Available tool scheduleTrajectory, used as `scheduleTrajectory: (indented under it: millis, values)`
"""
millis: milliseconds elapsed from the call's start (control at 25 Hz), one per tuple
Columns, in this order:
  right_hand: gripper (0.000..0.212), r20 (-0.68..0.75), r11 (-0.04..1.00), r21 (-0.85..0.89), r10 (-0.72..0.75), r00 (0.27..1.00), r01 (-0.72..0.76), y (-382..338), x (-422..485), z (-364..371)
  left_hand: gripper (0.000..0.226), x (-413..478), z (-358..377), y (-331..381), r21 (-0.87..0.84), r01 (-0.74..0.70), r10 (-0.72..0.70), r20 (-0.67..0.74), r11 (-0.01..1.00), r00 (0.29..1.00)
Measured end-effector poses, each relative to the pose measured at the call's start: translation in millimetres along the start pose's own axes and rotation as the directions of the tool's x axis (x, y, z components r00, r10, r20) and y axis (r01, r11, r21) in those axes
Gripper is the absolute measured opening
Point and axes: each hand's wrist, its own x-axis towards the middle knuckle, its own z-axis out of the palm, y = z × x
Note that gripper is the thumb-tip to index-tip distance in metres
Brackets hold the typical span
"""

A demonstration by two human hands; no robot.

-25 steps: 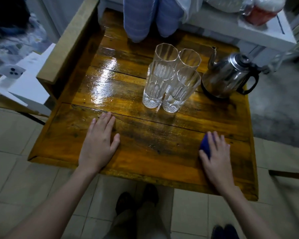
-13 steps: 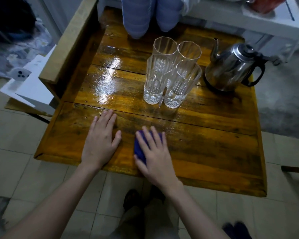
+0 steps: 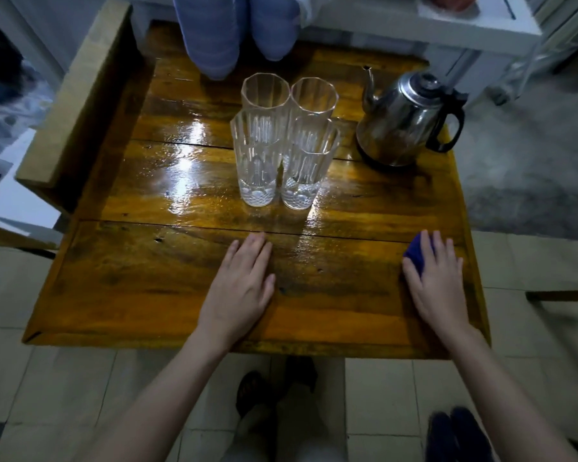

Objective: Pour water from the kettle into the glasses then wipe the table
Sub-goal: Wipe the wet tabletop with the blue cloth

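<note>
Several tall ribbed glasses (image 3: pixel 281 141) stand bunched together in the middle of the wet wooden table (image 3: pixel 147 288). A steel kettle (image 3: pixel 401 121) with a black handle sits right of them near the far right corner. My right hand (image 3: pixel 436 281) presses a small blue cloth (image 3: pixel 416 255) flat on the table near its right edge. Most of the cloth is hidden under the palm. My left hand (image 3: pixel 241 288) lies flat on the tabletop in front of the glasses, fingers together, holding nothing.
A person's knees in blue trousers (image 3: pixel 234 31) press against the table's far edge. A wooden chair arm (image 3: pixel 77 95) runs along the left side. A white shelf (image 3: pixel 447 25) stands behind the kettle. Tiled floor and my shoes (image 3: pixel 274 388) lie below the near edge.
My right hand has slid the blue cloth from beside my left hand out to the table's right edge. My left hand stays flat in place.
</note>
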Motion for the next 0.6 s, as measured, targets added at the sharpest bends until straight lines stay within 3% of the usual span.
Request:
scheduleTrajectory:
  millis: [80, 160, 280, 400, 520, 600]
  values:
    - [0.070, -0.036, 0.998, 0.009, 0.066, 0.997, -0.065, -19, 18, 3, 0.054, 3, 1, 0, 0.015, -0.001, 0.001, 0.008, 1.000, 1.000]
    - [0.071, -0.062, 0.999, -0.019, 0.038, 0.997, -0.039, -48, 23, 12, 0.055, 2, 1, -2, 0.018, 0.002, -0.002, 0.015, 1.000, 1.000]
    - [0.077, -0.026, 0.985, -0.061, -0.161, 0.987, 0.160, -102, 8, 31, 0.055, 3, 2, -1, 0.013, 0.008, -0.008, 0.021, 1.000, 1.000]
    - [0.075, 0.023, 0.921, -0.081, -0.381, 0.924, 0.381, -132, -33, 48, 0.056, 3, 3, -2, 0.003, 0.004, -0.004, 0.025, 1.000, 1.000]
    - [0.068, 0.085, 0.825, -0.083, -0.553, 0.829, 0.559, -111, -73, 56, 0.056, 3, 2, -2, 0.001, 0.005, -0.005, 0.028, 1.000, 1.000]
    - [0.067, 0.086, 0.820, -0.085, -0.560, 0.824, 0.566, -78, -80, 51, 0.057, 2, 1, -1, -0.006, 0.010, -0.010, 0.029, 1.000, 1.000]
